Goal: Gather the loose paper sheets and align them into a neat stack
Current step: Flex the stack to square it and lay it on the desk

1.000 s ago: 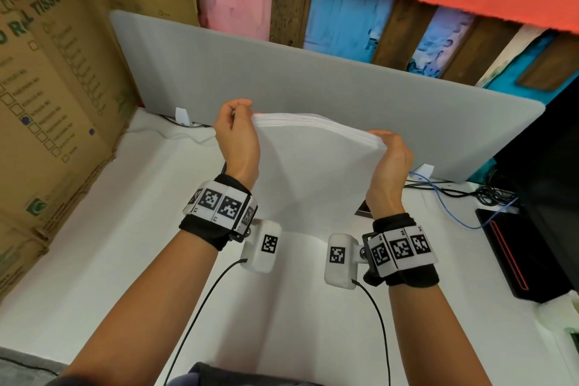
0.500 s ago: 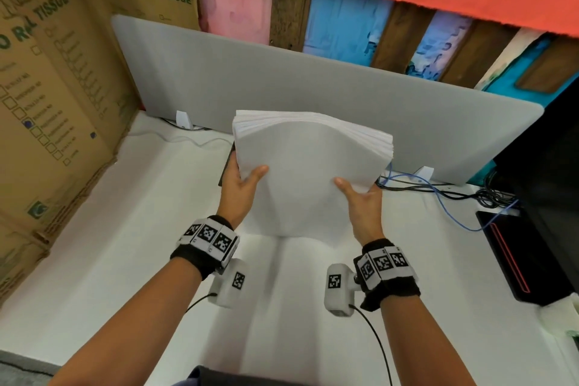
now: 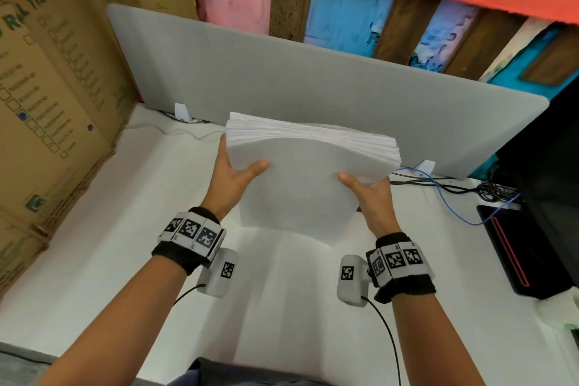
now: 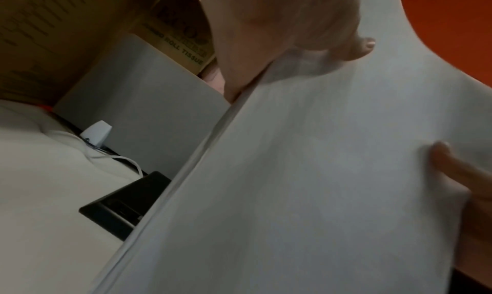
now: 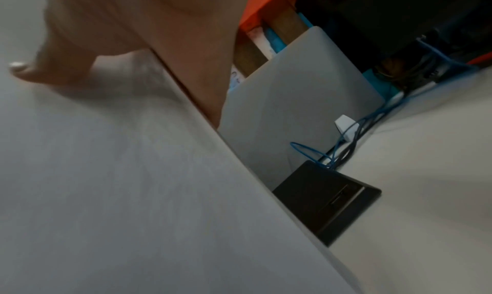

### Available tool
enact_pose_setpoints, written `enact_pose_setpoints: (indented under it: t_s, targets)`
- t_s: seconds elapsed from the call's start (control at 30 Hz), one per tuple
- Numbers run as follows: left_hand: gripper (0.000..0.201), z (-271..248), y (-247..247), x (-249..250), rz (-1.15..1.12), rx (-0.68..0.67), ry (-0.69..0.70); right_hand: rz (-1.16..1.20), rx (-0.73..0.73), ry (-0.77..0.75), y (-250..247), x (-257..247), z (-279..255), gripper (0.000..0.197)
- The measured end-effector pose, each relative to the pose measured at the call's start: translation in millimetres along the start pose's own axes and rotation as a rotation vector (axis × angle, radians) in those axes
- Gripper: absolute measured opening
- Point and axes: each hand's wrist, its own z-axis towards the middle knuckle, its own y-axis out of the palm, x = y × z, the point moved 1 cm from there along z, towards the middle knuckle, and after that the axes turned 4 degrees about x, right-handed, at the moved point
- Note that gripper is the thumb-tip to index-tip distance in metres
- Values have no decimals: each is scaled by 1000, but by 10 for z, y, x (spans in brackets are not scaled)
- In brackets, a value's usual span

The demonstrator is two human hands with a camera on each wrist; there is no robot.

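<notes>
White paper stack (image 3: 308,178) being held upright between both hands, lower edge down toward the white table (image 3: 94,229), though contact with it not clear from the head view; upper edge fanning slightly, individual sheet edges showing along the top and right corner. Left hand (image 3: 233,180) gripping the left side of the stack, thumb pressing flat on the near face, fingers wrapping out of sight behind. Right hand (image 3: 371,194) gripping the right side the same way, thumb lying on the near face, remaining fingers hidden behind the sheets. Both hands clamping on the stack, well apart from each other, with the paper filling the space between. Seen from the left wrist view, thumb tip (image 4: 356,46) resting on the sheet, the other hand's thumb showing farther along the paper. Grey divider panel (image 3: 313,81) standing beyond both hands. Cardboard boxes (image 3: 56,88) printed with "JUMBO ROLL TISSUE" rising to the left of the left hand. Black flat device (image 5: 327,201) lying on the table just beyond the stack, a blue cable (image 3: 438,194) trailing past the right hand, near a dark unit (image 3: 507,247) farther right.
</notes>
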Motion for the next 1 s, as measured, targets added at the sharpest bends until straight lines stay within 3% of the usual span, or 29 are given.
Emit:
enact_pose_setpoints:
  t_s: [0.1, 0.33, 0.53, 0.63, 0.73, 0.8, 0.87, 1.0]
  targets:
    - [88, 22, 11, 22, -14, -12, 5, 17, 5, -35, 18, -48, 34, 41]
    - [71, 42, 42, -73, 2, 17, -59, -32, 4, 10, 41, 81, -2, 37]
    - [34, -12, 184, -44, -1, 114, -20, 61, 179, -13, 120, 79, 1, 26]
    - [34, -36, 186, -46, -19, 118, -7, 33, 165, -3, 73, 95, -3, 31]
    - [34, -15, 189, -43, -24, 86, 4, 6, 134, 34, -28, 3, -6, 52]
    - [35, 19, 196, -5, -21, 67, 14, -50, 129, -77, -100, -247, 22, 54]
    - [35, 47, 209, 21, -30, 51, 21, -305, 98, -217, -124, -640, 44, 53]
    - [36, 80, 231, 11, -45, 48, 18, -1285, -138, -323, 85, -1207, 163, 54]
